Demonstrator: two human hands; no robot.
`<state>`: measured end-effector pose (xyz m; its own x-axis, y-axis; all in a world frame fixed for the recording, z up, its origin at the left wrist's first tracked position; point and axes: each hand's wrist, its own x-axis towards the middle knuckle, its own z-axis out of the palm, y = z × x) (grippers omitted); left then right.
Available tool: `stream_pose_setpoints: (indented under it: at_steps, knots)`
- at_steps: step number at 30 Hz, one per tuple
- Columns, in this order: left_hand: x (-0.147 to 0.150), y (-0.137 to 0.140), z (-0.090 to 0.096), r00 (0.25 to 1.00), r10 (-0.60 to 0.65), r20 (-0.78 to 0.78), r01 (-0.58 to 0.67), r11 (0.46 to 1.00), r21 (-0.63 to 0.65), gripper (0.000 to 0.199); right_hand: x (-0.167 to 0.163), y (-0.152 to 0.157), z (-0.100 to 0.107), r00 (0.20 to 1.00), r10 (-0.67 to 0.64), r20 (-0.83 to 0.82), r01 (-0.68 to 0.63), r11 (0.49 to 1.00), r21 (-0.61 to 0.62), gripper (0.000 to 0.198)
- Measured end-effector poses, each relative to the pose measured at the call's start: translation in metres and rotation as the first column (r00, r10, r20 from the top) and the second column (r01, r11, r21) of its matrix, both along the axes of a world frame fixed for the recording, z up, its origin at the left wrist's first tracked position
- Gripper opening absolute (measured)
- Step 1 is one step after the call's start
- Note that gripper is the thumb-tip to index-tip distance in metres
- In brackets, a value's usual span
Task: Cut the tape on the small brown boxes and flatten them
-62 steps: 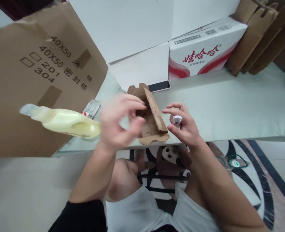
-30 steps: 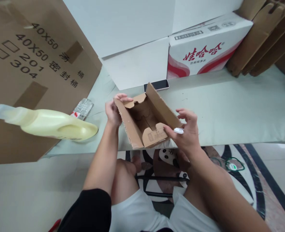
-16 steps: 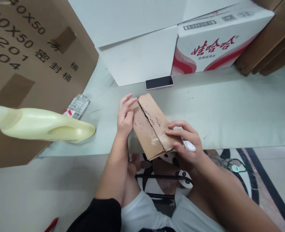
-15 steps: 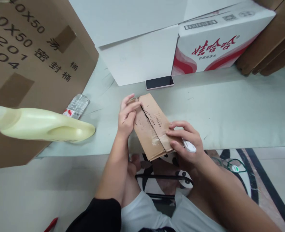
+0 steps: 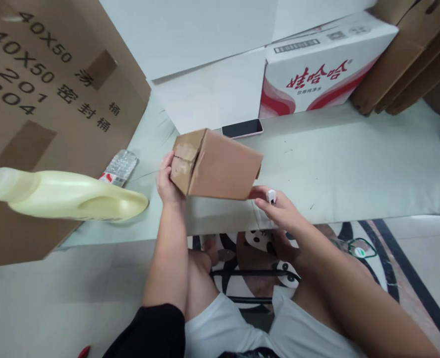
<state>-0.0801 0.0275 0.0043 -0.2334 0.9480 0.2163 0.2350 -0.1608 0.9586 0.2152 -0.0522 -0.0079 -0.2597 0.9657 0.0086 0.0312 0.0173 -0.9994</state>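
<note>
A small brown cardboard box [image 5: 225, 166] is tilted on its side above the bench. One taped end, with a torn seam across it, faces left. My left hand [image 5: 168, 183] grips that left end, its fingers round the edge and partly hidden by the box. My right hand [image 5: 275, 205] is at the box's lower right corner, with fingertips at or just behind the edge; I cannot tell whether they touch. A small white tool [image 5: 271, 197] is tucked in this hand, mostly covered, its kind unclear.
A pale green covered bench [image 5: 335, 169] spans the front. A phone [image 5: 242, 129] lies behind the box. Left are a yellowish bottle [image 5: 81, 195], a crumpled clear plastic bottle [image 5: 120, 166] and a large carton [image 5: 66, 124]. A white-and-red carton [image 5: 317, 74] and folded cardboard [image 5: 399, 64] stand behind.
The box has been lifted and turned, so its taped end now faces left and a plain side shows. My left hand has moved left with it; my right hand has slid to its lower right corner.
</note>
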Motion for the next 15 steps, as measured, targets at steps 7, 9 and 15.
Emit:
stream_pose_setpoints:
  at_steps: [7,9,15]
  knots:
    - [0.038,-0.015,-0.014,0.919,-0.183,0.348,0.303,0.894,-0.331,0.052,0.009,-0.006,0.015,0.998,-0.062,0.012,0.054,0.938,0.342,0.047]
    - [0.048,-0.02,-0.015,0.879,-0.265,0.396,0.417,0.828,-0.373,0.058,0.014,-0.008,0.019,0.998,-0.058,0.005,0.052,0.922,0.383,0.048]
    - [0.06,-0.021,-0.013,0.835,-0.327,0.442,0.529,0.695,-0.486,0.047,0.026,-0.016,0.024,0.989,-0.105,-0.104,0.136,0.924,0.357,0.039]
